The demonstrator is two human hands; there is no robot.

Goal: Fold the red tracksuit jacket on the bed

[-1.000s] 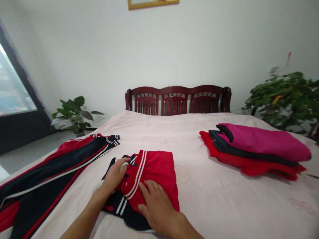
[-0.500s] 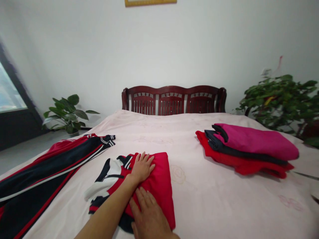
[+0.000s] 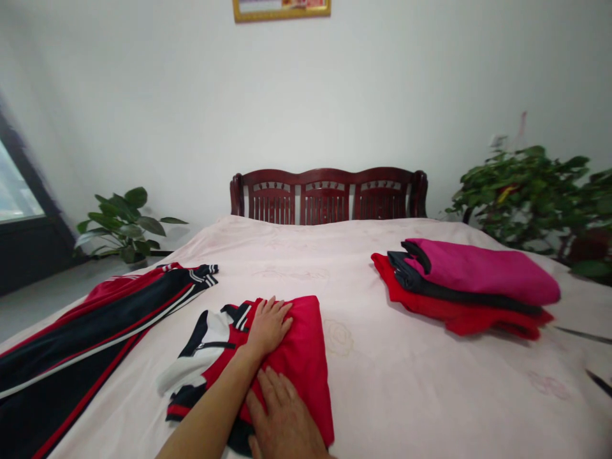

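Observation:
A folded red jacket with white and navy parts lies on the bed in front of me. My left hand rests flat on its upper part, near the striped navy trim, with fingers stretched out. Closer to me, my right hand lies palm down on the jacket's lower part, fingers extended. Neither hand grips the cloth. A white-and-navy section with a zipper spreads out to the left of my left forearm. Dark navy track pants with red and white stripes stretch along the bed's left side.
A stack of folded clothes, magenta, dark and red, sits on the right of the pale pink bedsheet. Behind is a dark wooden headboard. Potted plants stand at both sides. A dark thin object shows at the right edge.
The view has tilted slightly up and turned a little right, showing more of the picture frame. Both hands stay on the jacket in nearly the same places.

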